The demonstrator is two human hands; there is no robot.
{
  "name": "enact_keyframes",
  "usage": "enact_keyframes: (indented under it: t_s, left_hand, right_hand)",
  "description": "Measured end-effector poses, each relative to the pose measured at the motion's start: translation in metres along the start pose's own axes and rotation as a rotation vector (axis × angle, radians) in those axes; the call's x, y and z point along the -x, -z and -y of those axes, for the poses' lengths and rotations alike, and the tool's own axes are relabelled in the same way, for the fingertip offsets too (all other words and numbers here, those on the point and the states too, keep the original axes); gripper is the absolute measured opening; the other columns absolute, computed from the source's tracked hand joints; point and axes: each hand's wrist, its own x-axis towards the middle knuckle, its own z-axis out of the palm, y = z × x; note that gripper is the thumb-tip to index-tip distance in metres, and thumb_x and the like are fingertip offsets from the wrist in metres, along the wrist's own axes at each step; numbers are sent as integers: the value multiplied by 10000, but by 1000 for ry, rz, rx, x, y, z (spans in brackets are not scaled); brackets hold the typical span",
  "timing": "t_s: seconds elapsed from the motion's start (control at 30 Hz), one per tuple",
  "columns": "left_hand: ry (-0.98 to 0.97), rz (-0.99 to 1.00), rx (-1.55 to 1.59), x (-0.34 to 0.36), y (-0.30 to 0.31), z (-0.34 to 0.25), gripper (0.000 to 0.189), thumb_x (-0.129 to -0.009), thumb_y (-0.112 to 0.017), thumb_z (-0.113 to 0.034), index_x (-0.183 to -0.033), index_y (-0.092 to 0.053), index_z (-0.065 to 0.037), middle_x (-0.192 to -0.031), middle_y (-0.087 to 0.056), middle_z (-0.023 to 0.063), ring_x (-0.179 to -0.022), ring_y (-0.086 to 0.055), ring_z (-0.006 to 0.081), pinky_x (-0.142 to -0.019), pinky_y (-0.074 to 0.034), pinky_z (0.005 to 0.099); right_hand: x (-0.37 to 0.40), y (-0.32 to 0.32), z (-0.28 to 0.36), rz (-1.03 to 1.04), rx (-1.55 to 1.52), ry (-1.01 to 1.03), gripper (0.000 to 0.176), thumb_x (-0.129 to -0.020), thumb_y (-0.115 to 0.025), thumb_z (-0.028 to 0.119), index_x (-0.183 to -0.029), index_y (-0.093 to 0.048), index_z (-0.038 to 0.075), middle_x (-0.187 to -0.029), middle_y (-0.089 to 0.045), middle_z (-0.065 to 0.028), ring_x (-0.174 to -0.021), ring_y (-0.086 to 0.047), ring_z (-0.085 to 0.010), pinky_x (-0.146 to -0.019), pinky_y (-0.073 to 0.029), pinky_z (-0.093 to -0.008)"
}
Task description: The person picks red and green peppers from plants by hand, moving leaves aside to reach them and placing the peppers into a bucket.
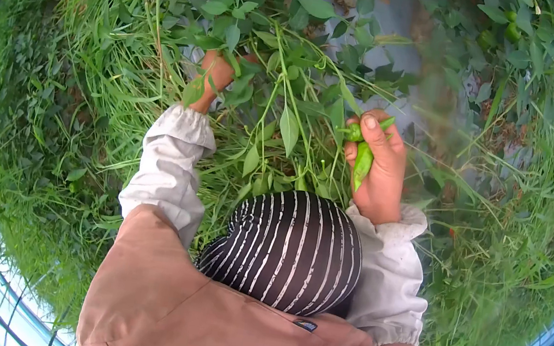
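My right hand [385, 170] is closed around several green chili peppers [363, 162], its thumb pressed over them. They stick out above and below the fingers. On the other side, my left hand [215, 78] reaches in among the leaves of a pepper plant [288, 131], and foliage covers its fingers. Leafy stems of this plant spread between my two hands, and some leaves lie close to the held peppers.
Long grass [116, 80] grows thickly on the left. Grey ground sheeting [393, 51] shows behind the plant. More green peppers [513, 30] hang on a plant at the upper right. My knee in striped cloth [294, 253] is just below the stems.
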Motion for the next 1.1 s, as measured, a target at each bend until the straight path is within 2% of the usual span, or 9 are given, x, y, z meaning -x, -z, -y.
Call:
enact_keyframes:
  t_s: [0.1, 0.13, 0.23, 0.27, 0.3, 0.4, 0.47, 1.03, 1.1]
  left_hand:
    - [115, 1, -79, 3, -9, -29, 306, -927, -647, -226, -1165, -629, -34, -1030, -688, 97, -859, -657, 193, -750, -522, 334]
    - [-91, -12, 316, 6, -18, -7, 408, -947, -610, -235, -1299, -544, -40, -1146, -664, 136, -955, -661, 218, -817, -538, 342]
    - [-69, -135, 586, -4, -41, 54, 305, -872, -729, -167, -1105, -642, 10, -983, -699, 106, -779, -652, 217, -661, -524, 328]
    - [88, -87, 698, 11, -23, 43, 466, -955, -591, -195, -1371, -475, -21, -1190, -642, 132, -963, -661, 213, -829, -558, 345]
    - [89, -89, 697, 14, -15, 42, 466, -955, -591, -195, -1371, -475, -21, -1190, -642, 132, -963, -661, 213, -829, -558, 345]
    - [125, -27, 6, 20, -21, 85, 386, -944, -608, -184, -1289, -564, -18, -1152, -663, 102, -989, -655, 191, -825, -550, 318]
    - [-126, -171, -255, -14, -14, 193, 266, -842, -733, -240, -916, -692, 12, -900, -703, 154, -791, -643, 227, -733, -494, 375]
    - [-238, -406, -470, 38, -8, 34, 235, -850, -704, -181, -967, -698, 23, -898, -704, 148, -790, -640, 246, -751, -475, 372]
    - [-56, -466, 209, 60, -3, -1, 222, -878, -660, -142, -1021, -706, 20, -898, -703, 136, -798, -640, 270, -757, -473, 374]
  right_hand:
    - [3, 5, -2, 0, -21, 32, 163, -903, -708, 148, -984, -611, 44, -927, -663, -94, -641, -570, -122, -579, -481, -232]
    - [5, 6, -1, -8, -25, 36, 163, -903, -708, 148, -984, -611, 44, -927, -663, -94, -641, -570, -122, -579, -481, -232]
    - [5, 5, 3, -1, -31, 80, 163, -909, -702, 154, -985, -606, 47, -940, -661, -94, -644, -567, -121, -589, -480, -228]
    - [5, 6, 3, -18, -46, 84, 163, -910, -701, 153, -986, -604, 47, -939, -659, -93, -644, -564, -122, -594, -478, -228]
    - [5, 8, 2, -39, -61, 85, 163, -911, -699, 152, -987, -602, 47, -938, -657, -93, -644, -560, -123, -599, -475, -228]
    - [4, 11, -3, -48, -35, 77, 156, -911, -698, 145, -980, -603, 43, -929, -654, -88, -651, -554, -124, -599, -469, -234]
    - [3, 9, -6, -56, -8, 58, 151, -911, -697, 141, -975, -604, 42, -924, -653, -86, -653, -553, -125, -598, -466, -237]
    - [-1, 7, -11, -160, 72, 90, 125, -904, -700, 120, -952, -616, 40, -902, -651, -73, -665, -555, -131, -596, -469, -252]
    - [-1, 2, -7, -155, 75, 173, 151, -892, -716, 123, -969, -618, 37, -907, -653, -78, -670, -560, -135, -600, -474, -255]
